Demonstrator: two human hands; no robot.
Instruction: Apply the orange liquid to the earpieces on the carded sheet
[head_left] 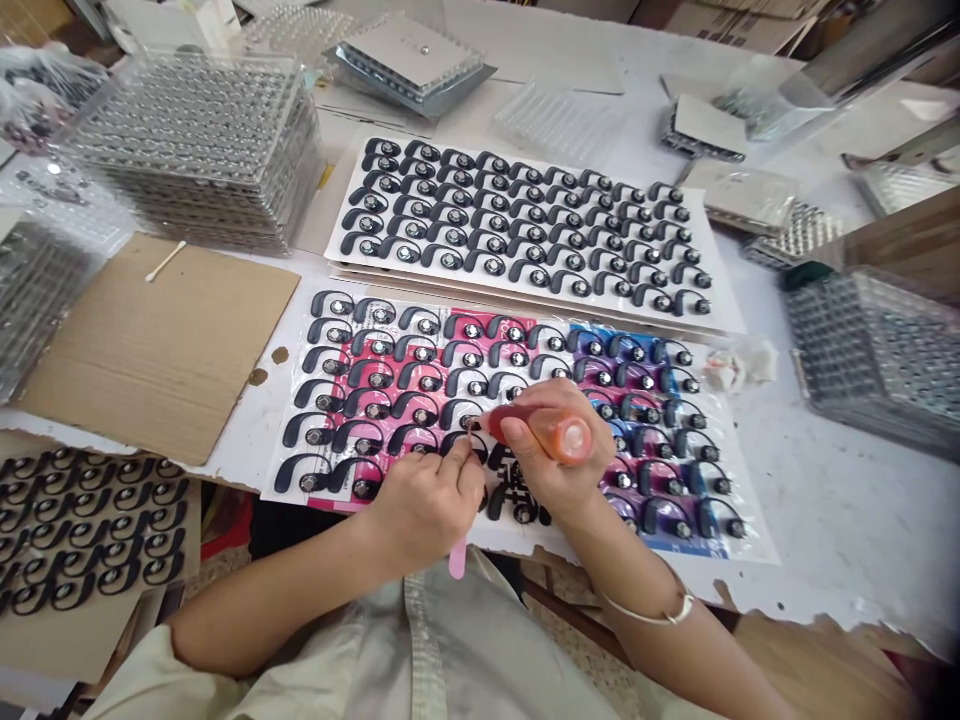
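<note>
Rows of black hook-shaped pieces (pixel 420 405), each with a round silver-centred end, lie on a plastic-covered sheet (pixel 757 540) with coloured print under it. My right hand (pixel 566 465) is wrapped round a red-orange squeeze bottle (pixel 547 428), its narrow end tilted down toward a piece in the middle of the sheet. Close beside it, my left hand (pixel 435 500) is closed, with its fingertips at the same piece. From under that hand sticks out the rounded end of a slim pink tool (pixel 457 558); its kind is hidden, and its other end is hard to make out.
Behind lies another white board (pixel 720 310) of black hook pieces. Stacked clear trays (pixel 202 150) stand at left, more trays (pixel 885 350) at right. A cotton swab (pixel 165 262) rests on brown cardboard (pixel 150 350). Crumpled tissue (pixel 750 360) sits right of the sheet.
</note>
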